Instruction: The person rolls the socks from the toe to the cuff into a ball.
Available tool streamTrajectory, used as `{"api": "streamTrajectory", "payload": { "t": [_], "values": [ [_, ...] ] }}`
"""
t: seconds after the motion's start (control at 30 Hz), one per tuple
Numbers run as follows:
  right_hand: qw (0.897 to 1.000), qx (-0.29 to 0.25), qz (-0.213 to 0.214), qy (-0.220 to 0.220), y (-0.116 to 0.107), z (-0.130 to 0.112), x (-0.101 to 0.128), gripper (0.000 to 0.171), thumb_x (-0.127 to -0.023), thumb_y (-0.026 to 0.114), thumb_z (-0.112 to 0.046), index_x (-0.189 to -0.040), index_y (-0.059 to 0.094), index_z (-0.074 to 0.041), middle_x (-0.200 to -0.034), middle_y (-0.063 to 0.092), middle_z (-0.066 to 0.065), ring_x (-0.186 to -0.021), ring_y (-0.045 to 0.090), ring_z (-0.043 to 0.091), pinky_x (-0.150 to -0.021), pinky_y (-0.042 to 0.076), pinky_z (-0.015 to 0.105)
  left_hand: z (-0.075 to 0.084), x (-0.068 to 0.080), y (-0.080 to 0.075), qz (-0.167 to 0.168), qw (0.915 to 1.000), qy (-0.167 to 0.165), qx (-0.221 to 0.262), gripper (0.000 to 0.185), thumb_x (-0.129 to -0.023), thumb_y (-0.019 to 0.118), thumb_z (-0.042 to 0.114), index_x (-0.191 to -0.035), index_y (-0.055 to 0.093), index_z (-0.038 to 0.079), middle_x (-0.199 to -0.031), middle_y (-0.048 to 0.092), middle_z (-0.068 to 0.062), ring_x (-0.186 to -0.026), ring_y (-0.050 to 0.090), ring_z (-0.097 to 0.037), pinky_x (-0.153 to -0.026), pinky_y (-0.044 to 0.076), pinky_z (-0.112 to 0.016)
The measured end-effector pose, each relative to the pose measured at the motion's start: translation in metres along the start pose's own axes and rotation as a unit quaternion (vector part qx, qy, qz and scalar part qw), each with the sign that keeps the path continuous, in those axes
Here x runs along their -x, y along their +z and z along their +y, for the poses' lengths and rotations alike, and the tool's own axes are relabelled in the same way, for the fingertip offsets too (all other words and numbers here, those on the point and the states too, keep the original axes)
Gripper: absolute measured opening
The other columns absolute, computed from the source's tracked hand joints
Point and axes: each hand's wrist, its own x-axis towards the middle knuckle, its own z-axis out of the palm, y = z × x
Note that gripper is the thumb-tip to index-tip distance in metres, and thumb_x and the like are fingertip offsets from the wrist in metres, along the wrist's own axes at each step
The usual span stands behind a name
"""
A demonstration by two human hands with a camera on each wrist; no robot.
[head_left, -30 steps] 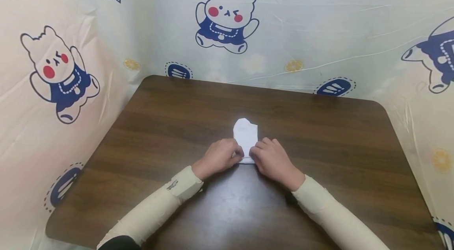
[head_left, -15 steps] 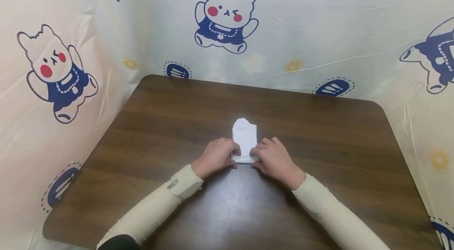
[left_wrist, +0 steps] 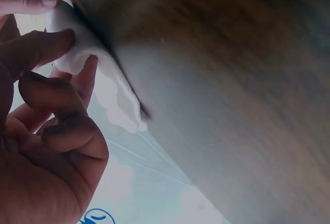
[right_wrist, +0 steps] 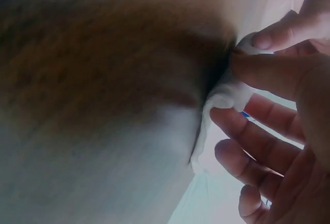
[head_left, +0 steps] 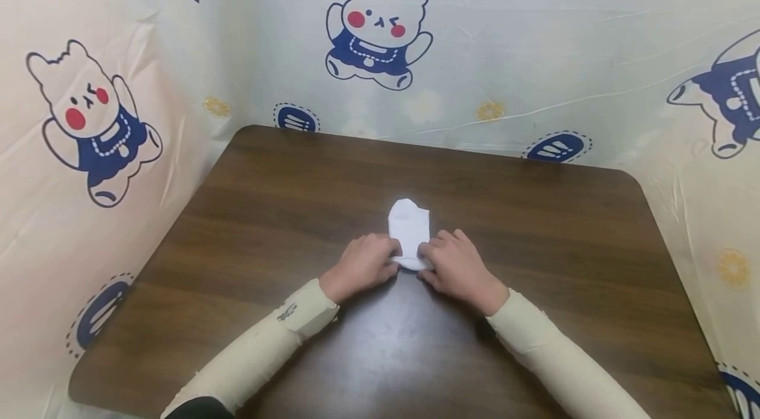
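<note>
A small white sock (head_left: 408,229) lies on the dark wooden table (head_left: 534,227), its far end pointing away from me. My left hand (head_left: 363,265) pinches the near left corner of the sock, and my right hand (head_left: 452,263) pinches the near right corner. The near edge is rolled up between the fingers. In the left wrist view the thumb and fingers of the left hand (left_wrist: 51,33) hold the white cloth (left_wrist: 111,87). From the right wrist camera, the right hand (right_wrist: 258,74) grips the rolled cloth (right_wrist: 219,105) the same way. Both forearms wear cream sleeves.
A cartoon-bear printed plastic sheet (head_left: 380,30) walls the table on the left, back and right. Bare tabletop surrounds the sock on all sides. The table's near edge (head_left: 95,399) lies low in the head view.
Both hands have crept slightly forward over the sock, and its near edge has rolled up a little further, so less white cloth shows.
</note>
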Motion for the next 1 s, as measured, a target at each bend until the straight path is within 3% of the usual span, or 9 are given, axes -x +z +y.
{"api": "streamTrajectory", "payload": {
  "t": [0.23,0.5,0.63,0.83,1.0],
  "values": [
    [0.998,-0.050,-0.011,0.029,0.000,0.001,0.006,0.020,-0.089,0.077,-0.029,-0.102,0.074,-0.014,-0.084,0.066,-0.004,-0.074,0.046,0.015,-0.068,0.035,0.032,-0.001,0.004,-0.001,0.018,0.9992,-0.008,0.036,0.005,-0.085,0.074,0.015,-0.089,0.071,0.013,-0.075,0.056,0.006,-0.065,0.052,-0.013,-0.056,0.044,-0.030],
    [0.995,-0.081,-0.033,0.038,-0.003,0.005,0.003,0.014,-0.095,0.071,-0.022,-0.103,0.075,-0.012,-0.084,0.068,-0.003,-0.073,0.047,0.016,-0.066,0.038,0.032,-0.002,0.003,-0.004,0.001,0.9930,-0.041,0.111,0.016,-0.091,0.075,0.015,-0.104,0.069,0.009,-0.078,0.064,0.002,-0.068,0.057,-0.014,-0.066,0.048,-0.032],
    [0.992,-0.104,-0.052,0.046,-0.004,0.006,-0.001,0.012,-0.095,0.070,-0.020,-0.100,0.075,-0.010,-0.079,0.064,-0.004,-0.072,0.049,0.017,-0.068,0.042,0.035,-0.005,0.001,-0.003,-0.010,0.9899,-0.051,0.132,0.014,-0.091,0.075,0.014,-0.101,0.066,0.011,-0.078,0.064,0.003,-0.069,0.058,-0.014,-0.067,0.048,-0.032],
    [0.987,-0.117,-0.078,0.080,-0.002,0.008,-0.006,0.015,-0.096,0.068,-0.023,-0.097,0.075,-0.009,-0.072,0.059,-0.006,-0.070,0.050,0.018,-0.069,0.044,0.037,-0.006,-0.002,-0.001,-0.017,0.9941,-0.054,0.092,0.010,-0.091,0.075,0.019,-0.097,0.068,0.017,-0.076,0.061,0.006,-0.067,0.056,-0.014,-0.061,0.046,-0.032],
    [0.986,-0.107,-0.064,0.113,-0.002,0.008,-0.011,0.017,-0.093,0.073,-0.027,-0.091,0.070,-0.011,-0.072,0.054,-0.004,-0.071,0.049,0.019,-0.067,0.043,0.036,-0.005,-0.003,-0.002,-0.001,0.9957,-0.073,0.058,0.012,-0.089,0.078,0.021,-0.096,0.070,0.016,-0.080,0.060,0.004,-0.070,0.054,-0.015,-0.060,0.045,-0.031]
  ]
}}
